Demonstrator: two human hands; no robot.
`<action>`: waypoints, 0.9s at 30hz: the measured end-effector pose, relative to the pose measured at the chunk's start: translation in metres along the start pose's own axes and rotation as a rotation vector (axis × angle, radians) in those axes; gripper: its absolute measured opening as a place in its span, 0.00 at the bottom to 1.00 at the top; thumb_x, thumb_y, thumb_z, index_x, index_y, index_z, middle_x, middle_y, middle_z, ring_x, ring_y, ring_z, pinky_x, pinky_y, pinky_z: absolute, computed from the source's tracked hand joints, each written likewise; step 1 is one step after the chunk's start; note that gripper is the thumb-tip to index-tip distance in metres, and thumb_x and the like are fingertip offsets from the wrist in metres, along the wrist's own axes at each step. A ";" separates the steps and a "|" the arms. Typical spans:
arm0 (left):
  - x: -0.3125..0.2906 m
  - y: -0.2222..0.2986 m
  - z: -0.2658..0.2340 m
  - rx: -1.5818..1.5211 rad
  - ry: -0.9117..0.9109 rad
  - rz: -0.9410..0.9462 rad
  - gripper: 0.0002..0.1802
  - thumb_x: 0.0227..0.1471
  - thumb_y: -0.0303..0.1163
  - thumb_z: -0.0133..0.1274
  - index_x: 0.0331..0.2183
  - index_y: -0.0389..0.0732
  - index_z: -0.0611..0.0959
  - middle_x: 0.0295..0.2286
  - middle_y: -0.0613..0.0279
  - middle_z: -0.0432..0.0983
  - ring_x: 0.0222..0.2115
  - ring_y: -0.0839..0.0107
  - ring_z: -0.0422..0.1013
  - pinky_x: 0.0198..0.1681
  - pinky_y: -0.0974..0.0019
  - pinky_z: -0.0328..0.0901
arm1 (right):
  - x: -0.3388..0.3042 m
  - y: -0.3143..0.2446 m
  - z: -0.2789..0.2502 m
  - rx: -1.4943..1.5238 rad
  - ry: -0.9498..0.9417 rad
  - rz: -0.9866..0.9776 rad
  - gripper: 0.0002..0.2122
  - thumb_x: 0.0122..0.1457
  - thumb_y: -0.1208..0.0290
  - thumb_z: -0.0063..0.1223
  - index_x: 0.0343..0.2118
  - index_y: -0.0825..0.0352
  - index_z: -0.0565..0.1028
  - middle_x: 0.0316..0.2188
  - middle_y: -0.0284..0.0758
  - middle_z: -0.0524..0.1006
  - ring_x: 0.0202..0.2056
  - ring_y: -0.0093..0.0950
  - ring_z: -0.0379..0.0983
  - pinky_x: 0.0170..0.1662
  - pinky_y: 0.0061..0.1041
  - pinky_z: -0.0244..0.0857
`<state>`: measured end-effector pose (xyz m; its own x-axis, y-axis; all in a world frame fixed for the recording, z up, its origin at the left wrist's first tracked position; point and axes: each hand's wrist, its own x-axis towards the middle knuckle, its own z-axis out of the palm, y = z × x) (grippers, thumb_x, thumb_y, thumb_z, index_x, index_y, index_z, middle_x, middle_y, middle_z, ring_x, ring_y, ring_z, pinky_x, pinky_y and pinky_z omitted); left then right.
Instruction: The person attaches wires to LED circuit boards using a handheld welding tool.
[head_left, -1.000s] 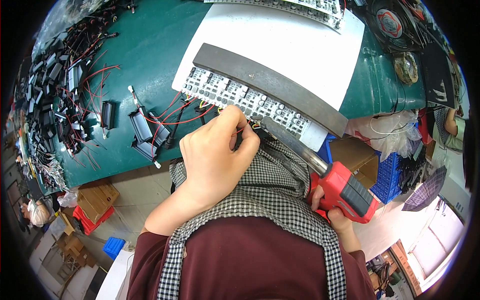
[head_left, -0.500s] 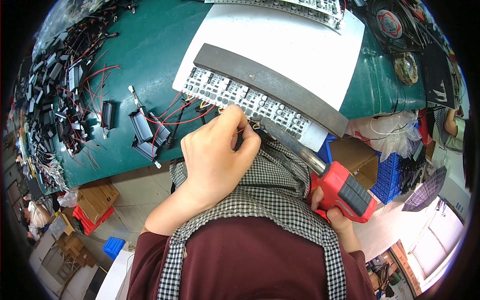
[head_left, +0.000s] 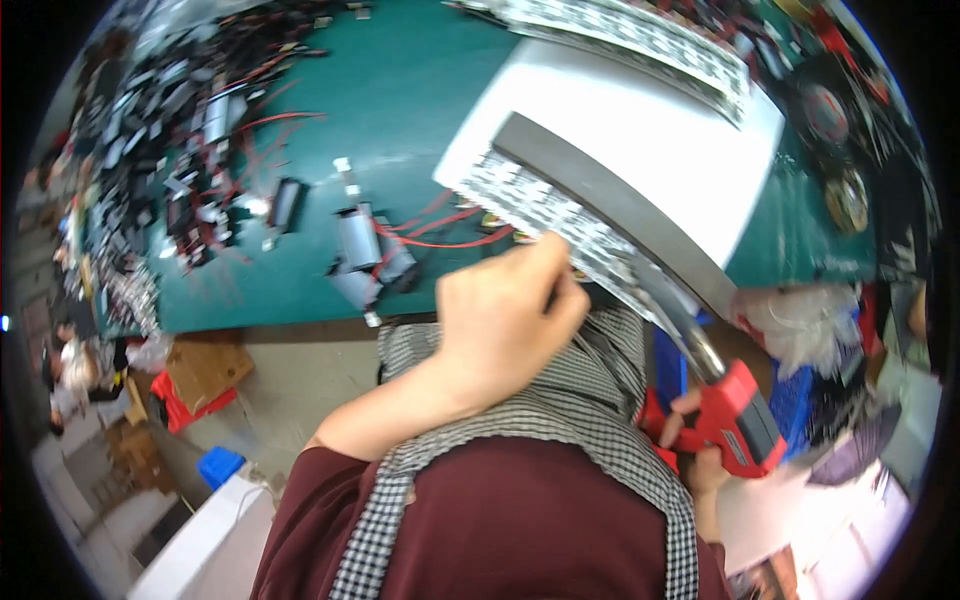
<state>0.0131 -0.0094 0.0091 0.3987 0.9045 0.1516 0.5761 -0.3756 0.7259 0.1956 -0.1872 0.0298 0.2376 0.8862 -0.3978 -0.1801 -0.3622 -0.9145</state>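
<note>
View: head camera, looking down; motion blur softens the details.
Left hand: drawn together in a pinch, fingertips at the near edge of the board strip; I cannot tell whether a wire sits between them.
Right hand: wrapped round the handle of a red soldering tool, partly hidden behind it.
Tool shaft: points far and left, its tip over the right part of the board strip; contact is probably there or close, but the blur hides it.
Board strip: slants from far left to near right on the near side of the white sheet, beside the dark bar. Likely light, stiff and fragile; best held by its bare edges, off the small parts.
Dark bar: lies along the strip's far side; looks heavy and rigid, perhaps smooth, so take it round the middle.
Red wires: loop left of the left hand toward black housings on the green table; likely thin, limp and easily tugged loose, so hold them near the joint, clear of heat.
Far boards: lie across the sheet's far edge.
</note>
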 end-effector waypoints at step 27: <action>0.146 -0.179 -0.123 0.755 0.192 0.049 0.10 0.45 0.29 0.53 0.30 0.32 0.79 0.30 0.47 0.74 0.34 0.52 0.71 0.40 0.56 0.66 | 0.009 0.010 0.006 -0.020 0.231 -0.347 0.29 0.55 0.46 0.46 0.41 0.76 0.63 0.35 0.40 0.68 0.19 0.22 0.65 0.19 0.18 0.58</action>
<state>-0.1193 0.2150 -0.0159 0.3453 0.8765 0.3355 0.9181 -0.3897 0.0731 0.1899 -0.1815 0.0173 0.4896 0.8692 -0.0696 -0.0337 -0.0609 -0.9976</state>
